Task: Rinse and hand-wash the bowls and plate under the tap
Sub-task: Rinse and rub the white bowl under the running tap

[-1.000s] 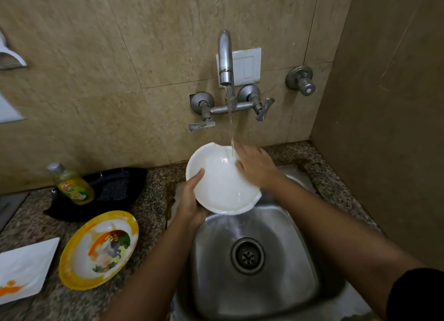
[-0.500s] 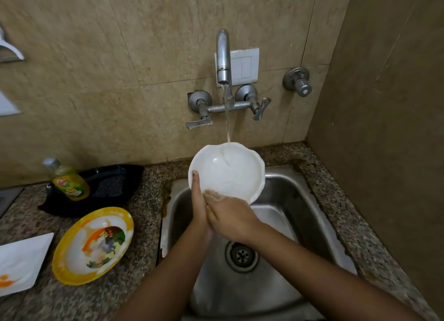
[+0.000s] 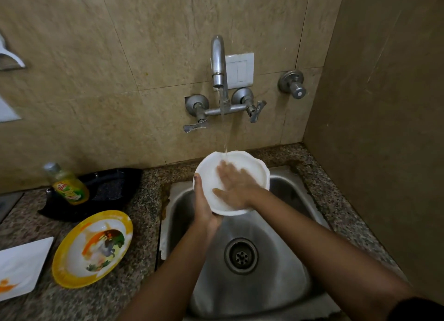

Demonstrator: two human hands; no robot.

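Observation:
A white scalloped bowl [image 3: 254, 174] is held tilted over the steel sink [image 3: 283, 267], under the running tap [image 3: 218, 63]. My left hand [image 3: 204, 205] grips the bowl's left rim from below, thumb on the edge. Inside the bowl my right hand [image 3: 236, 186] lies flat with its fingers spread, pressed to the wet surface. The water stream lands on the bowl's far rim by my fingertips. A yellow-rimmed bowl [image 3: 92, 247] with a printed picture sits on the counter to the left. A white square plate [image 3: 20, 267] with orange smears lies at the far left edge.
A yellow dish-soap bottle [image 3: 68, 184] leans in a black dish [image 3: 113, 186] behind the yellow bowl. The granite counter [image 3: 144, 215] wraps the sink. A side wall stands close on the right. A second valve [image 3: 293, 85] juts from the tiled back wall.
My right hand went from the bowl's lower edge up into its inside, fingers spread flat. The bowl stays under the stream in my left hand.

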